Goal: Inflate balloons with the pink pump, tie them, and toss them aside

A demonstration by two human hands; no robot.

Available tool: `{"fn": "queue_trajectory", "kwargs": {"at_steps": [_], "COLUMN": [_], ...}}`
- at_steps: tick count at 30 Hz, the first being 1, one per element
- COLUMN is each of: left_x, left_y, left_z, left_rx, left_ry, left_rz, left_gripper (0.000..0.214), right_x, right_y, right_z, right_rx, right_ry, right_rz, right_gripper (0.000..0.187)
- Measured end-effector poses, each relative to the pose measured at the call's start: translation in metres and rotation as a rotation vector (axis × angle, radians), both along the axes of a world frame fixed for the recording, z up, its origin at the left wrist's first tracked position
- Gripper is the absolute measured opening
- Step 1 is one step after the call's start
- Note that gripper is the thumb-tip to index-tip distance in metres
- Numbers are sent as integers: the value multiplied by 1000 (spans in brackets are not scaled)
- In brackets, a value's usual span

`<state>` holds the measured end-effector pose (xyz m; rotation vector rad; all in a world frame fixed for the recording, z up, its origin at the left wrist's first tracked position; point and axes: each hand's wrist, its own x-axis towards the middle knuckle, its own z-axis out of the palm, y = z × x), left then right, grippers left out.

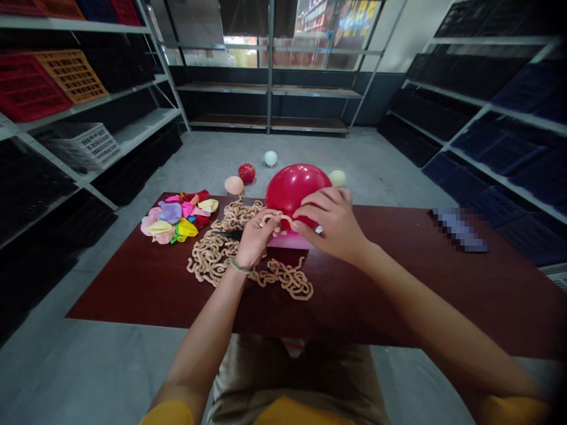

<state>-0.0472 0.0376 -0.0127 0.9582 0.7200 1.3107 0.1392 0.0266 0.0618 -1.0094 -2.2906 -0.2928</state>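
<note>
Metal shelving [313,92] lines 3 sides of the room around a dark red-brown table [398,283]. Both forearms reach forward over it, converging. The left hand [253,239] pinches a curved beige strand [286,218] between thumb and fingers, just in front of a glossy red balloon [297,184]. The right hand [339,221] arches over the strand's right end; whether it grips, I cannot tell.

A red crate [31,88] and an orange crate [71,75] are held on the left rack [75,23] above a white crate [100,144]; dark crates [469,77] are stored on the right rack [494,41]. Behind the back rack [270,77], glass [349,23] is seen. A pixelated item [460,230] (details masked) is laid on the table [133,283]
</note>
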Motion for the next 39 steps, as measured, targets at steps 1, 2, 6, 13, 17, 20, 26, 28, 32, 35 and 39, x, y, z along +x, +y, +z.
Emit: {"fn": "queue_trajectory", "kwargs": {"at_steps": [1,2,6,13,17,20,26,28,32,35,39], "left_x": [-1,-1,1,6,3,1,4,4,2,-2,-3], "left_y": [0,1,-1,-7,-5,-3,-5,-7,-8,-6,-3], "left_z": [0,0,1,3,1,-2,-7,-7,-11,-16,-19], "left_rx": [1,7,53,140,182,216,363,432,605,747,823], "left_ry": [6,18,121,271,318,384,635,728,874,970,1056], "left_rz": [12,19,-2,-31,-8,58,364,460,594,637,651], "left_gripper": [30,30,28,27,23,19,9,9,10,6,4], "right_x": [0,0,-3,-9,-11,-14,-25,-29,-35,-39,-38], "right_y": [0,0,4,8,9,9,8,6,3,-1,-8], "right_z": [2,3,3,-8,-12,-16,-25,-27,-34,-39,-41], "right_rx": [-16,-29,-43,40,81,99,95,82,75,79,182], "right_ry": [28,55,53,-62,-111,-122,-99,-63,27,66,-1], "right_rz": [-11,-31,-64,-74,-78,-105,-154,-177,-223,-245,-237], "right_gripper": [18,20,22,20,20,14,11,11,12,12,13]}}
